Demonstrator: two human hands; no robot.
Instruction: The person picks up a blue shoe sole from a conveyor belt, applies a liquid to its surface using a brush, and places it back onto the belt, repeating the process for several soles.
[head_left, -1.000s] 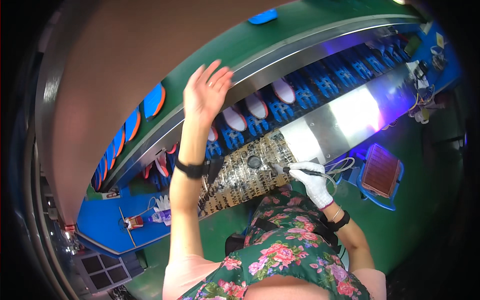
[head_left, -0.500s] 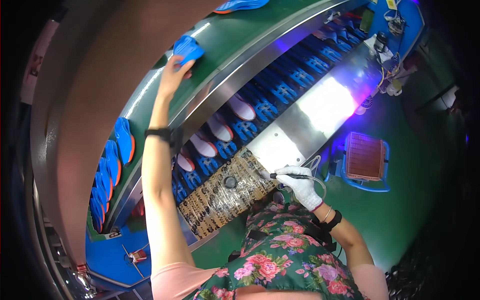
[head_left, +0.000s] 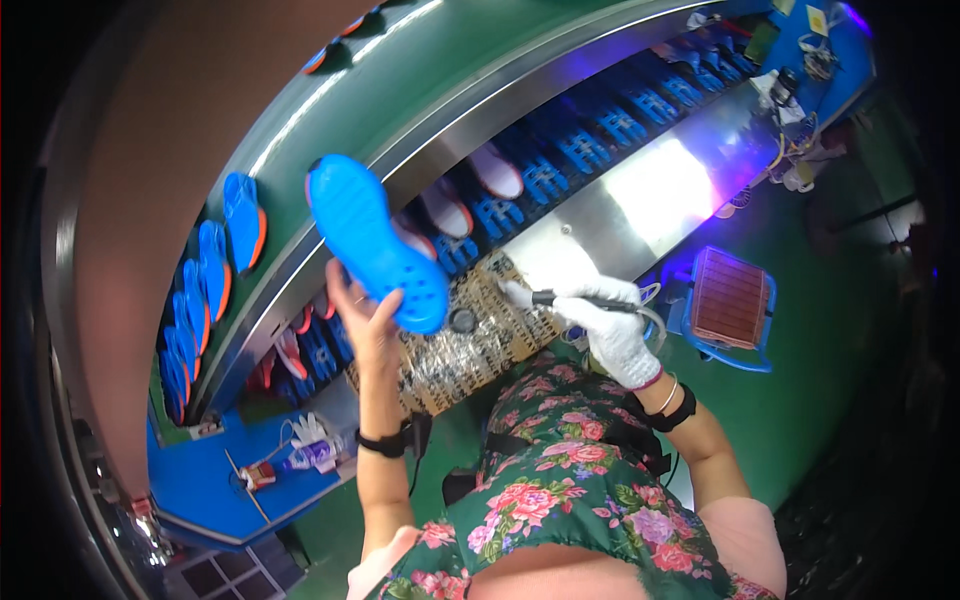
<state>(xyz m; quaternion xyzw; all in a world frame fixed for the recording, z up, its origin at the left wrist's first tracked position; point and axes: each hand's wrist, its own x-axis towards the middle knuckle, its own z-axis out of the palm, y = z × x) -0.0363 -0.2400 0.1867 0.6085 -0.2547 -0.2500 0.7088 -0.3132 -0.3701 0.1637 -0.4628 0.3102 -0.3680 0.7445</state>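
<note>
My bare left hand (head_left: pixel 368 325) grips a bright blue shoe sole (head_left: pixel 372 235) near its narrower, hole-dotted end. The thumb presses on the blue face, and some fingers are hidden behind it. It is held up, tilted, over the edge of the machine. In my white-gloved right hand (head_left: pixel 615 335) is a black-handled brush (head_left: pixel 548 298) with a pale tip and a tube at its back end. The brush tip points left over a tape-wrapped ledge (head_left: pixel 480 345), apart from the sole.
Several blue soles with orange edges (head_left: pixel 245 225) lie on the green conveyor belt (head_left: pixel 290 185). White-and-red shoe parts (head_left: pixel 445 212) sit in the rack of blue holders (head_left: pixel 543 178). A metal panel (head_left: pixel 580 235) adjoins the ledge. To the right stands a blue-framed stool (head_left: pixel 730 300).
My left hand has come back from the belt toward me with the sole, now showing its full blue face. The brush has risen slightly.
</note>
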